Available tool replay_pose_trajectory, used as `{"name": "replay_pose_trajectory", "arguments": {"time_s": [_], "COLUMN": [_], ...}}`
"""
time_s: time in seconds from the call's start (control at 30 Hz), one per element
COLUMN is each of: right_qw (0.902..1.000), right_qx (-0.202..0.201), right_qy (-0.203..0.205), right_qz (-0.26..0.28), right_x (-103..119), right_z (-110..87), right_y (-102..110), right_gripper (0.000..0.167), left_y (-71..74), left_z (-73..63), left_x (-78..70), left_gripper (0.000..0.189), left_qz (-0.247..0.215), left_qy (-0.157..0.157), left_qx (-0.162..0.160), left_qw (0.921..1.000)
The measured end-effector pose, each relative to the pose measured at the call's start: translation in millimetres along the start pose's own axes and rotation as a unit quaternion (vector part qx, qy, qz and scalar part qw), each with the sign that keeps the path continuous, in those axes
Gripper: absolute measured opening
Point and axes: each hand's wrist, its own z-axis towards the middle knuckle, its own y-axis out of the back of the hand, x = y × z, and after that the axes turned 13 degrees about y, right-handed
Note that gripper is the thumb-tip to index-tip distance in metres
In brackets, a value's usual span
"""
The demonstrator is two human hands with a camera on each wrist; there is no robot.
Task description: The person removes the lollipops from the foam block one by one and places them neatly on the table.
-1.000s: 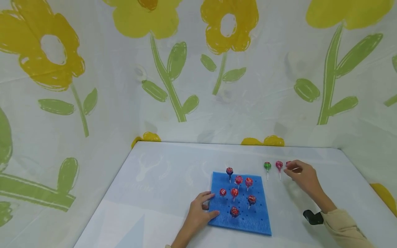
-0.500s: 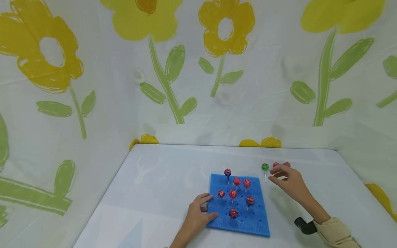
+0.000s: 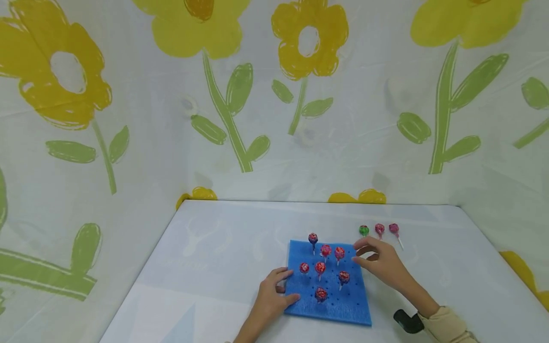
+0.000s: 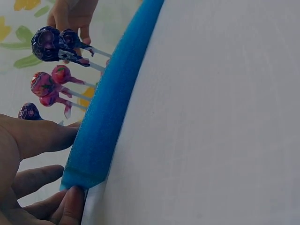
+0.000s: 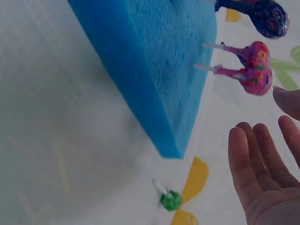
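Observation:
A blue foam board with rows of small holes lies on the table. Several wrapped lollipops, including a red one and a pink one, stand in it by their sticks. My left hand grips the board's left edge, thumb over the top and other fingers at the side. My right hand hovers at the board's right edge, thumb and forefinger apart with nothing between them. In the right wrist view, its thumb comes close to a pink lollipop in the foam.
Behind my right hand, a green lollipop and two pink lollipops lie in a row on the white table. A flower-printed cloth hangs around the table. A black device sits at my right wrist.
My right hand has moved left from the loose pink lollipops to the board's right edge, leaving them on the table. The left hand keeps its hold on the board.

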Motion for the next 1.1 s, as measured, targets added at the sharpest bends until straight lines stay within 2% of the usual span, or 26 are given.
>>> {"name": "replay_pose_trajectory", "arguments": {"time_s": [0.23, 0.37, 0.57, 0.93, 1.1], "right_qw": [0.9994, 0.9993, 0.9984, 0.997, 0.9942], "right_qx": [-0.008, -0.018, -0.036, -0.058, -0.088], "right_qy": [0.012, 0.01, 0.03, 0.028, 0.039], "right_qz": [0.031, 0.033, 0.032, 0.042, 0.049], "right_x": [1.5, 2.8, 2.5, 0.4, 0.1], "right_z": [3.4, 6.9, 8.7, 6.5, 5.5], "right_y": [-17.0, -28.2, -40.1, -44.0, -43.6], "right_gripper": [0.029, 0.029, 0.028, 0.028, 0.026], "left_y": [0.2, 0.2, 0.8, 0.4, 0.2], "left_z": [1.3, 1.9, 1.1, 0.6, 0.9], "left_x": [0.8, 1.5, 1.0, -0.5, -0.2], "left_gripper": [0.054, 0.054, 0.054, 0.054, 0.054], "left_qz": [-0.005, -0.005, -0.006, -0.006, -0.007], "left_qy": [-0.002, -0.007, -0.007, -0.009, -0.013], "left_qx": [0.0, 0.0, 0.0, -0.005, -0.006], "left_qw": [1.0, 1.0, 1.0, 0.9999, 0.9999]}}
